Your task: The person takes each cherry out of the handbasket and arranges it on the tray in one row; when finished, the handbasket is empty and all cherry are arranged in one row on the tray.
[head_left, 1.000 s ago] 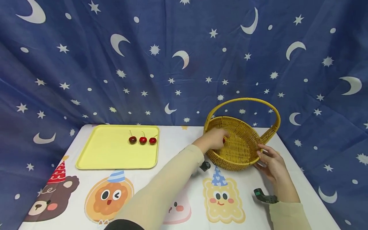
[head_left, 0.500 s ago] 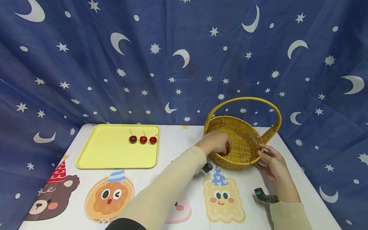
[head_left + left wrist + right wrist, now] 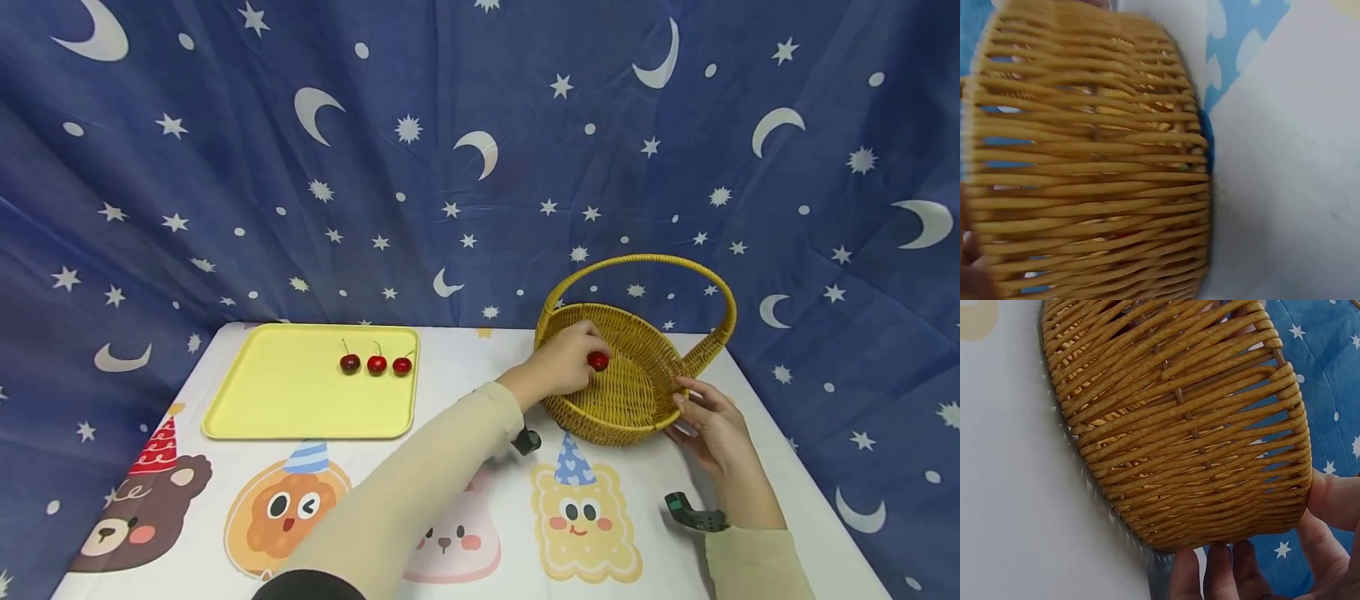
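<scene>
A round woven basket [image 3: 615, 432] with a tall arched handle stands at the right of the table. Reaching over its near left rim, my left hand [image 3: 562, 360] pinches a red cherry [image 3: 597, 361] inside it. The thumb is mostly hidden in the head view. My right hand [image 3: 716, 429] grips the basket's right side, thumb at the rim and fingers against the outer wall. In the right wrist view its fingertips [image 3: 1218, 569] touch the weave. Basket weave [image 3: 1091, 156] fills much of the left wrist view; the cherry is not clearly seen there.
To the left lies a yellow tray [image 3: 300, 400]. Near its right edge sit a dark cherry [image 3: 349, 363], a red cherry [image 3: 377, 364] and another red cherry [image 3: 402, 366], stems up. A starry blue curtain [image 3: 412, 183] hangs behind the white printed tablecloth [image 3: 480, 417].
My left hand first dipped toward the near side of the basket, then rose and moved back with the cherry, which now shows more fully. The right hand stays on the basket.
</scene>
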### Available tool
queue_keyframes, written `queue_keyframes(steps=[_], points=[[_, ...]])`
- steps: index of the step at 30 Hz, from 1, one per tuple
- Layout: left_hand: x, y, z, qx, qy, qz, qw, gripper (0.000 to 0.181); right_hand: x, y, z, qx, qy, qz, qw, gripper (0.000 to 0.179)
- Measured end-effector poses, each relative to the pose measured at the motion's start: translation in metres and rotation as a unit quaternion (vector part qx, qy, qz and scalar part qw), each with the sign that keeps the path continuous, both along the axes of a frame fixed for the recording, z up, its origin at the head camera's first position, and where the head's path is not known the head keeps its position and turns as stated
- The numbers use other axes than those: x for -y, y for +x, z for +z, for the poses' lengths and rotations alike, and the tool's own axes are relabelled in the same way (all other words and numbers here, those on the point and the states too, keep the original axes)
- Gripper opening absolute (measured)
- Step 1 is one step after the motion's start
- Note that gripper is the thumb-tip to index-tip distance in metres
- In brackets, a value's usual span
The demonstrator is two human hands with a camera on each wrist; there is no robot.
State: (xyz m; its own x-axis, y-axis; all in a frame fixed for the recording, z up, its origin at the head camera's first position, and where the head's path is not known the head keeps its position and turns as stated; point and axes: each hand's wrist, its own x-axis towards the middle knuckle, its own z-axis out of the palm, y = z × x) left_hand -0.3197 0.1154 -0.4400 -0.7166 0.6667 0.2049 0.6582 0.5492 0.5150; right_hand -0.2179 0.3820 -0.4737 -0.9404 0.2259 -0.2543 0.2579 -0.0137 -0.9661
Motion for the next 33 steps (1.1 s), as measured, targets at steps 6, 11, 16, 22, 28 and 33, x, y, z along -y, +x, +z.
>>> queue_keyframes(steps=[6, 11, 16, 22, 28, 33], points=[[0.017, 0.023, 0.016, 0.002, 0.049, -0.012, 0.9987, 0.048, -0.002, 0.002, -0.002, 0.002, -0.006, 0.005, 1.0, 0.04], [0.043, 0.045, 0.028, -0.008, 0.081, -0.013, 0.9966, 0.045, -0.001, 0.001, -0.003, -0.003, -0.004, 0.011, 0.9999, 0.04], [0.092, 0.062, 0.04, 0.001, 0.141, 0.01, 0.99, 0.04, 0.002, 0.0, -0.003, -0.005, -0.011, 0.01, 0.9999, 0.039], [0.174, 0.073, 0.04, 0.03, 0.194, 0.097, 0.9758, 0.039, 0.004, -0.003, -0.001, -0.005, -0.002, 0.012, 0.9999, 0.042], [0.251, 0.069, 0.024, 0.092, 0.203, 0.211, 0.9517, 0.037, 0.004, -0.002, 0.0, 0.004, 0.0, -0.002, 1.0, 0.043], [0.298, 0.061, 0.009, 0.102, 0.18, 0.276, 0.9385, 0.034, 0.002, -0.002, -0.001, 0.007, -0.002, -0.015, 0.9999, 0.043]])
